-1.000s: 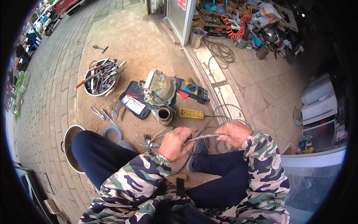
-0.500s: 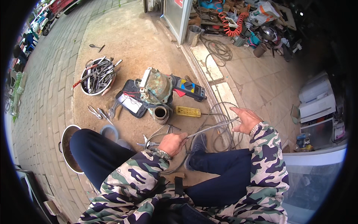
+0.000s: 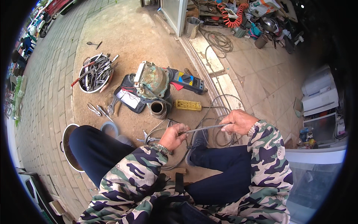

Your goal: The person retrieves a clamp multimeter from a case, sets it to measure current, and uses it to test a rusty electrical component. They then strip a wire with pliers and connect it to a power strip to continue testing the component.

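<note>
My left hand (image 3: pixel 173 136) and my right hand (image 3: pixel 236 121) grip a grey cable (image 3: pixel 205 128), stretched between them above loose coils (image 3: pixel 227 138) near my right shoe. Beyond them stands a corroded green pump-like housing (image 3: pixel 152 80) with an open round port (image 3: pixel 157 107). A clamp multimeter (image 3: pixel 188 80) lies against its right side, an open black case (image 3: pixel 128 99) at its left. A yellow power strip (image 3: pixel 188 105) lies just beyond my hands. Pliers (image 3: pixel 93 108) and wrenches (image 3: pixel 111 109) lie left of the housing.
A bowl of tools (image 3: pixel 97 74), a pot (image 3: pixel 68 130) and a blue basin (image 3: pixel 111 126) sit at the left. A door track (image 3: pixel 197 61) runs along the right, with cluttered gear (image 3: pixel 268 24) and white appliances (image 3: pixel 319 99) inside. People (image 3: pixel 26 46) are far left.
My hands were closer together a second ago. The right then moved outward and loosened its fingers; now it is closed on the cable again. The left has risen slightly since half a second ago.
</note>
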Demonstrator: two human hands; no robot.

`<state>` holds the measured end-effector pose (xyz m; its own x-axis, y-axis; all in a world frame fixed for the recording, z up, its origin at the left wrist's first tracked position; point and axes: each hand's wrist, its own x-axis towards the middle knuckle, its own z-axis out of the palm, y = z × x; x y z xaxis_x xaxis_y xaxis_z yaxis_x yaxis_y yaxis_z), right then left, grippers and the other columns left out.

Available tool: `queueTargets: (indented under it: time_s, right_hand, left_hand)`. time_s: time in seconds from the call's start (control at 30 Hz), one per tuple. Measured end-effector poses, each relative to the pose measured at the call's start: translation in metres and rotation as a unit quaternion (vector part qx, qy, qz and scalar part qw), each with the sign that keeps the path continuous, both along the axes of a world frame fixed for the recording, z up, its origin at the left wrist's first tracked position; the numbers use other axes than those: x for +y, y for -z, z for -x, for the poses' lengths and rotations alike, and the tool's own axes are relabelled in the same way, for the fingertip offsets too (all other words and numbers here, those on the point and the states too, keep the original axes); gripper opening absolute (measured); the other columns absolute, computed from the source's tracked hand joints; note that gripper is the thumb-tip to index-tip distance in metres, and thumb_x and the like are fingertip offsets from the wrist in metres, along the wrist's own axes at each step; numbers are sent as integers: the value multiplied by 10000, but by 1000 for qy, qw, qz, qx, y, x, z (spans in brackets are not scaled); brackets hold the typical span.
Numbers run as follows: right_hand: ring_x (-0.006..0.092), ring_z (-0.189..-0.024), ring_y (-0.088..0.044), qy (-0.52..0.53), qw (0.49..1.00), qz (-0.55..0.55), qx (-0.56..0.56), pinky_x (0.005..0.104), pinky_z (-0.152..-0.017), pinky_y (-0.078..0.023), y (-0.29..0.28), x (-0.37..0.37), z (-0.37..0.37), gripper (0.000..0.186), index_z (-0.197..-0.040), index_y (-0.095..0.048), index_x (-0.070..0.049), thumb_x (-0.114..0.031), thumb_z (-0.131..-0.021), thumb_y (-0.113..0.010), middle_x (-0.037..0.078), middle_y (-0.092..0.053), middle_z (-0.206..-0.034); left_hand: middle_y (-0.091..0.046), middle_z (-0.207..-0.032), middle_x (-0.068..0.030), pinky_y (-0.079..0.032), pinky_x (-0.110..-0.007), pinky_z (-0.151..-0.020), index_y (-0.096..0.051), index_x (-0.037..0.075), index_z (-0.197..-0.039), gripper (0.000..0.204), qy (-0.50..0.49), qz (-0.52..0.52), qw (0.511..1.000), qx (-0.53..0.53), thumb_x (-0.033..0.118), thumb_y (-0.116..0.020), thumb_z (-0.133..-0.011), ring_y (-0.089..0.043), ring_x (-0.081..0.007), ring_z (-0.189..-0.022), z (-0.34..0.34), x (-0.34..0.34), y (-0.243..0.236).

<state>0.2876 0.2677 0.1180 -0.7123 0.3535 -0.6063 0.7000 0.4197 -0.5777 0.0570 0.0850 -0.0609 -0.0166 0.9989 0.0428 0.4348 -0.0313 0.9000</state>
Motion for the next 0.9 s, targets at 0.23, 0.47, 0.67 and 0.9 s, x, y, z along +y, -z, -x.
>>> queueTargets:
  time_s: [0.23, 0.47, 0.67, 0.9]
  right_hand:
    - [219, -732, -727, 74, 988, -124, -50, 366, -725, -553, 12, 21, -22, 195, -1055, -778, -11, -128, -911, -719, 123, -734, -748]
    - [433, -1017, -692, -15, 984, -170, -50, 485, -913, -546, 33, -2, -6, 357, -1177, -734, -37, -297, -931, -727, 250, -735, -1011]
    - [523, -929, -662, -58, 997, -36, 38, 597, -798, -515, 48, -38, 32, 421, -1008, -681, 22, -387, -1032, -587, 324, -694, -924]
    - [510, -901, -681, -21, 997, -61, 40, 574, -784, -537, 50, -32, 32, 431, -969, -677, 65, -365, -988, -664, 321, -697, -899]
  left_hand:
    - [-732, -1029, -80, -570, -284, -823, -657, 32, -1096, 209, 58, 224, 828, -512, 237, -636, -1064, -687, -150, -926, -11, 12, 14]
    - [-647, -1261, -137, -584, -295, -694, -481, 30, -1444, 567, -68, 283, 756, -586, 484, -431, -1107, -650, -188, -975, -16, 20, 1]
    - [-536, -1421, -147, -510, -317, -932, -357, 1, -1553, 613, 25, 128, 920, -370, 451, -367, -1138, -594, -170, -1105, -43, 27, -38]
    - [-543, -1451, -200, -434, -362, -1105, -427, -57, -1504, 582, -6, 128, 926, -357, 390, -424, -1132, -551, -262, -1303, -59, 33, -42]
